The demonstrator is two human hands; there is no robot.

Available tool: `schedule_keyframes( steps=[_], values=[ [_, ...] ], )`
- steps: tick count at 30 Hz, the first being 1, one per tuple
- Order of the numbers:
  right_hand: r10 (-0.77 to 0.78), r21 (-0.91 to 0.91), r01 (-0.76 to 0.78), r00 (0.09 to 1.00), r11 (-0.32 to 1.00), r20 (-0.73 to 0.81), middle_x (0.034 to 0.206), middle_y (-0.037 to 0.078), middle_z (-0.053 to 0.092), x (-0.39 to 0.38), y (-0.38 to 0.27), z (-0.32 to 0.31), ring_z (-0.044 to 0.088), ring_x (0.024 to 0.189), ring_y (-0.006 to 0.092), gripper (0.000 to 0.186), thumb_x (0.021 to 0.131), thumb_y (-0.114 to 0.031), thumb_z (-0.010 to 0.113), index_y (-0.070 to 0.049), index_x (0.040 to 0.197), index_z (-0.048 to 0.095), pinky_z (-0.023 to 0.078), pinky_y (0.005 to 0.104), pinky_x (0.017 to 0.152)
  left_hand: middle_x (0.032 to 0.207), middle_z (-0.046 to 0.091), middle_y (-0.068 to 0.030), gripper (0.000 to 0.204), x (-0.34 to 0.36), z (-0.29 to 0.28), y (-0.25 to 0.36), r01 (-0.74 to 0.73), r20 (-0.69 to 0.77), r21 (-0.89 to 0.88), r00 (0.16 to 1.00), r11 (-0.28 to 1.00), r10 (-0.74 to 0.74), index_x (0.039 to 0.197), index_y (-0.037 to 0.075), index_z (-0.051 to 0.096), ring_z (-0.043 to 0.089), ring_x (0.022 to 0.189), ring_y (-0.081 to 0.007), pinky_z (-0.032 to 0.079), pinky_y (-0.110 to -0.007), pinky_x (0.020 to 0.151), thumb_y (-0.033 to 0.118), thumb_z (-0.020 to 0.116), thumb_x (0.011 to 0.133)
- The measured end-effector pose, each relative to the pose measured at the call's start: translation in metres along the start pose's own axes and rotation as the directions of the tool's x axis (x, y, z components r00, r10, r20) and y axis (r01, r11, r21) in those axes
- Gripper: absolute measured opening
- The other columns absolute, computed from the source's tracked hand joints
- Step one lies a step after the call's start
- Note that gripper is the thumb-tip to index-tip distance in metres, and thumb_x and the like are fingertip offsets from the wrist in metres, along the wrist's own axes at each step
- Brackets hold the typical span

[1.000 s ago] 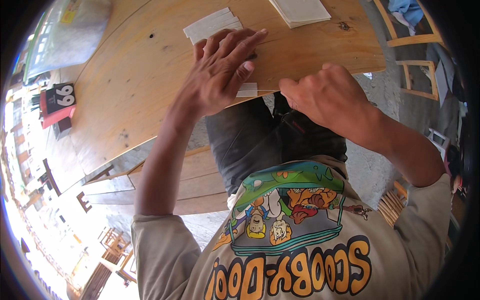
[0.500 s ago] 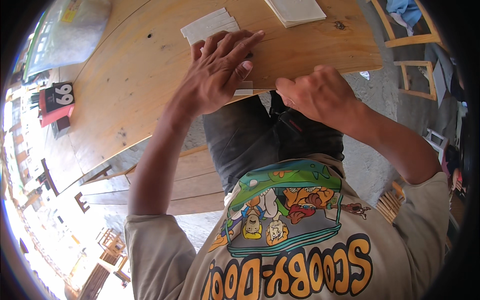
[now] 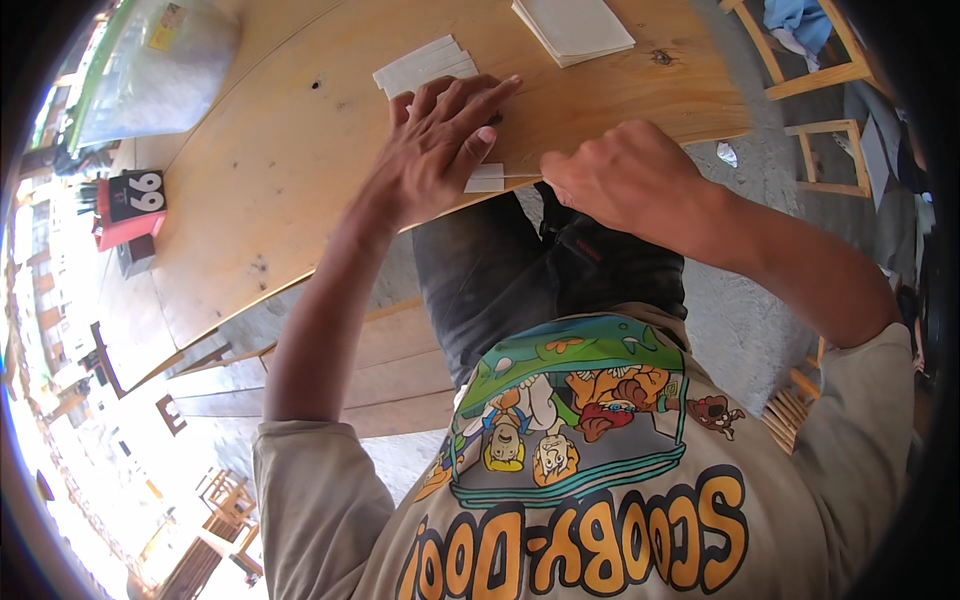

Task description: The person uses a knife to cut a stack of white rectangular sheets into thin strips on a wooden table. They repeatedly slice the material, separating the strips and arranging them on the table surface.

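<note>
My left hand (image 3: 432, 150) lies palm down with its fingers apart near the table's front edge, its fingertips beside several white paper strips (image 3: 425, 65) laid side by side. A small white paper piece (image 3: 486, 178) shows under its thumb side, at the very edge of the wood. My right hand (image 3: 625, 185) is closed at the same edge, a little to the right. A thin pale line (image 3: 522, 176) runs from the paper piece to its fingertips; what those fingers hold is hidden. A small dark thing (image 3: 494, 118) shows partly beside my left thumb.
A stack of white paper (image 3: 573, 28) lies farther back on the wooden table (image 3: 290, 150). At the left stand a black and red box (image 3: 130, 208) and a clear plastic bag (image 3: 160, 75). Wooden chair frames (image 3: 830, 155) are at the right; a bench (image 3: 370, 375) is below.
The view has shifted slightly. My right hand stays closed at the table edge, and the thin pale line beside it shows more plainly. My left hand holds about the same place.
</note>
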State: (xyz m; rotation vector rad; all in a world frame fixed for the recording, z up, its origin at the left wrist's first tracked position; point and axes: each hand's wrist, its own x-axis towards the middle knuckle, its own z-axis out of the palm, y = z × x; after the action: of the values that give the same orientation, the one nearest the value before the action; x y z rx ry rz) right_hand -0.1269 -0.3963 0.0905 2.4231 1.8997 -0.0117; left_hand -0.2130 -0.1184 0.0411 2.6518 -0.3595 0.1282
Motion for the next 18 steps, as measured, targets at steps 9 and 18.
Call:
schedule_keyframes(
  steps=[9,18],
  values=[
    [-0.058,-0.055,0.056,0.997,0.997,-0.045,0.08,0.007,0.084,0.009,0.005,-0.01,0.085,0.073,0.0259,0.02,0.106,-0.027,0.076,-0.016,0.09,0.081,0.062,0.0401,0.061,0.169,0.065,-0.012,0.07,-0.001,0.006,-0.017,0.018,-0.143,-0.291,0.988,0.957,-0.062,0.184,0.018,0.051,0.052,0.156,-0.0337,0.03,-0.051,0.133,0.052,0.025,0.13],
    [-0.035,0.081,0.044,0.993,0.996,-0.116,0.078,0.013,0.081,0.008,0.012,-0.008,0.083,0.073,0.0319,0.023,0.108,-0.029,0.076,-0.016,0.09,0.081,0.063,0.046,0.067,0.132,0.069,-0.0071,0.029,-0.053,-0.021,-0.01,-0.114,-0.532,-0.685,0.754,0.719,-0.387,0.15,0.003,0.065,0.06,0.121,-0.0172,0.046,-0.034,0.112,0.015,0.052,0.127]
  ],
)
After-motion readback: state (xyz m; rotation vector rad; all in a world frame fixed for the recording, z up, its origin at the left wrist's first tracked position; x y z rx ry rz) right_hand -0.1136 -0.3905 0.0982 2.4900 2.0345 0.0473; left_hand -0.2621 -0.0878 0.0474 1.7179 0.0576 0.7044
